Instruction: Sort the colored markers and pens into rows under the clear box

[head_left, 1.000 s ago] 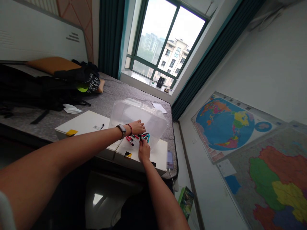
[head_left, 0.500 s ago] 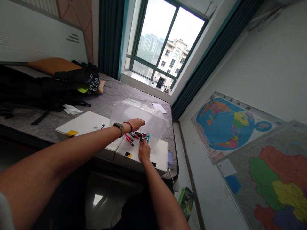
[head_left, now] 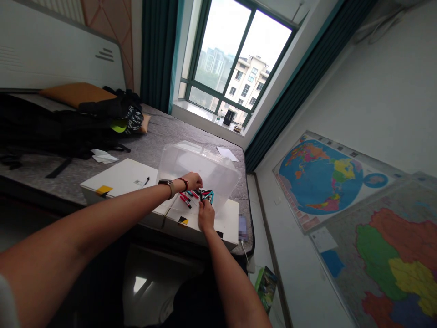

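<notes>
My left hand, with a watch and red bracelet at its wrist, reaches over the pile of pens. Its fingertips are pinched together and point down; what they hold is too small to make out. Just below it, my right hand grips a dark pen that points up toward the left fingertips. Red, black and teal pens lie loose beside both hands, in front of a translucent plastic bin tipped on its side.
Two white boxes stand side by side on the grey mattress; a black pen lies on the left one. A phone-like device with a cable sits at the right edge. Dark bags and a tissue are at left.
My left hand has come down, its fingers bending from stretched forward to pointing down at the pen. My right hand stays nearly in place with the dark pen.
</notes>
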A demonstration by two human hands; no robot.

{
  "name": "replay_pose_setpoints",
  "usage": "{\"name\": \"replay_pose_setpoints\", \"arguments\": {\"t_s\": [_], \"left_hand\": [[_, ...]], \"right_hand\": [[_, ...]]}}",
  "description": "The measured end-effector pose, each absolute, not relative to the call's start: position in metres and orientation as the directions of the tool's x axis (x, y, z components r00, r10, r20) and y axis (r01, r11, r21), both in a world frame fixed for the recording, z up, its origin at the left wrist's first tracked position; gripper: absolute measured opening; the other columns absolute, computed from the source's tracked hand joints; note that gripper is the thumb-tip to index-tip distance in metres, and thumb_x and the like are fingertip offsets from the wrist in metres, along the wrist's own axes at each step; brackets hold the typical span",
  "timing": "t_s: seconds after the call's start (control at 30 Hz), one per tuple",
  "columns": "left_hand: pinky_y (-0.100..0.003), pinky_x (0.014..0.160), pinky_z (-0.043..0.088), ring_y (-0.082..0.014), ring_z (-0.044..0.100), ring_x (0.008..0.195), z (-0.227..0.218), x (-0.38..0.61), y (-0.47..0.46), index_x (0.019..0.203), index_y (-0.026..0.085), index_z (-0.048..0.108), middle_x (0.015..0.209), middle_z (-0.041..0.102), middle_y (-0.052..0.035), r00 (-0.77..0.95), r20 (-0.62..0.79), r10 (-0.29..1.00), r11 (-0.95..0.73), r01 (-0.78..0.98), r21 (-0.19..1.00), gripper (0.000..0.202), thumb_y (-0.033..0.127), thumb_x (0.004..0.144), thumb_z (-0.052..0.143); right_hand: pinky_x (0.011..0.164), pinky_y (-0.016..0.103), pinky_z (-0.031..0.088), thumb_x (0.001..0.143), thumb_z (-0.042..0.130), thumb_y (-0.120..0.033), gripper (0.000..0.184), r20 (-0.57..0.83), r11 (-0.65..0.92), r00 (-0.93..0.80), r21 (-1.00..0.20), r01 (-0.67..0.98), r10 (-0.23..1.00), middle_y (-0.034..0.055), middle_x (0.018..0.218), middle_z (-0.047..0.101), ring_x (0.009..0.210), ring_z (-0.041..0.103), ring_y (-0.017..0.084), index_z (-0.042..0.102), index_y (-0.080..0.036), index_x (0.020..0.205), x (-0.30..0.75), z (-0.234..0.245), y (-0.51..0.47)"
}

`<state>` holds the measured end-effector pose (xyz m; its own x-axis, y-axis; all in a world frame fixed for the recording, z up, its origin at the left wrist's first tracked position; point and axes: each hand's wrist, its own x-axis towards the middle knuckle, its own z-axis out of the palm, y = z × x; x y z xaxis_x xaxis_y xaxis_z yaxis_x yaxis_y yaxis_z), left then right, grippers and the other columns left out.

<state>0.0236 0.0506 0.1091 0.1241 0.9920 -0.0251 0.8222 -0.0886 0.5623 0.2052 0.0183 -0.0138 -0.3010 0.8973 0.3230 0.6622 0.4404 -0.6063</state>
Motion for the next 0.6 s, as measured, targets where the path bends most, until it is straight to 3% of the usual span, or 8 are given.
{"name": "replay_pose_setpoints", "arguments": {"t_s": [0.17,0.43,0.6], "left_hand": [[-0.016,0.058,0.045,-0.0094,0.064,0.062,0.108,0.019,0.052,0.086,0.02,0.075,0.077,0.075,0.0002,0.112,-0.039,0.993,-0.064,0.785,0.616,0.021,0.032,0.079,0.059],[-0.017,0.06,0.045,-0.0102,0.064,0.064,0.109,0.025,0.05,0.082,0.02,0.074,0.076,0.074,0.0001,0.139,-0.006,0.99,-0.11,0.804,0.584,0.02,0.032,0.08,0.059],[-0.018,0.06,0.045,-0.0094,0.062,0.059,0.121,0.015,0.046,0.112,0.02,0.066,0.09,0.074,-0.0023,0.104,0.033,0.994,-0.104,0.809,0.579,0.037,0.042,0.086,0.053]], "right_hand": [[0.072,0.029,0.043,0.098,0.037,-0.035,0.027,0.332,0.447,-0.3,-0.612,0.653,0.894,0.0058,0.09,0.068,0.081,0.063,0.022,0.06,-0.022,0.104,0.205,-0.014,0.018],[0.071,0.028,0.043,0.098,0.037,-0.035,0.026,0.331,0.445,-0.3,-0.608,0.658,0.895,0.0051,0.089,0.068,0.08,0.063,0.022,0.06,-0.023,0.104,0.205,-0.015,0.019],[0.07,0.028,0.042,0.099,0.036,-0.036,0.028,0.344,0.447,-0.289,-0.622,0.643,0.893,0.0055,0.09,0.069,0.081,0.063,0.022,0.06,-0.023,0.106,0.205,-0.015,0.018]]}}
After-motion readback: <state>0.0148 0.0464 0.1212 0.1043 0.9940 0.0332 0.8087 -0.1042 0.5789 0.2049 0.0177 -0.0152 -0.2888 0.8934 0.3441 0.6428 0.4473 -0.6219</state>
